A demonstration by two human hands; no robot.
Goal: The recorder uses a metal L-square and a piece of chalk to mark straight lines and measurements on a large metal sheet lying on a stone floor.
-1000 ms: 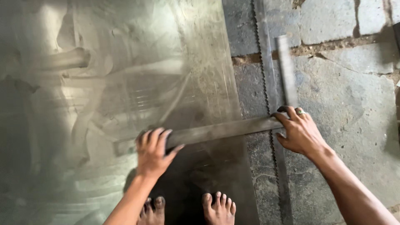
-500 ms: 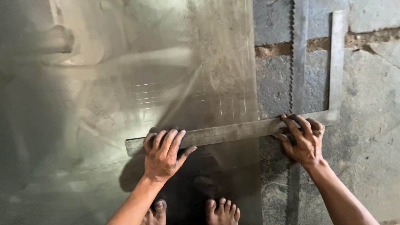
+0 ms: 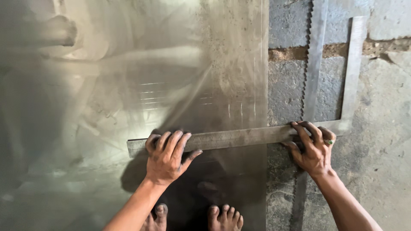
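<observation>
A large shiny metal sheet [image 3: 128,85] lies flat on the floor. Across its near part rests the long arm of a steel L-shaped square [image 3: 239,137], whose short arm runs away from me at the right, off the sheet. My left hand [image 3: 168,156] presses down on the long arm over the sheet, fingers spread. My right hand [image 3: 311,147], with a ring on one finger, grips the square near its corner, beyond the sheet's right edge.
A long toothed saw blade [image 3: 310,77] lies on the stone floor [image 3: 381,149] beside the sheet's right edge, passing under the square. My bare feet [image 3: 224,216] stand on the sheet at the bottom. A mortar joint crosses the floor at upper right.
The square has shifted to the right and squared up across the sheet, with both hands moving along with it. The view has tilted so that more of the square's short arm shows.
</observation>
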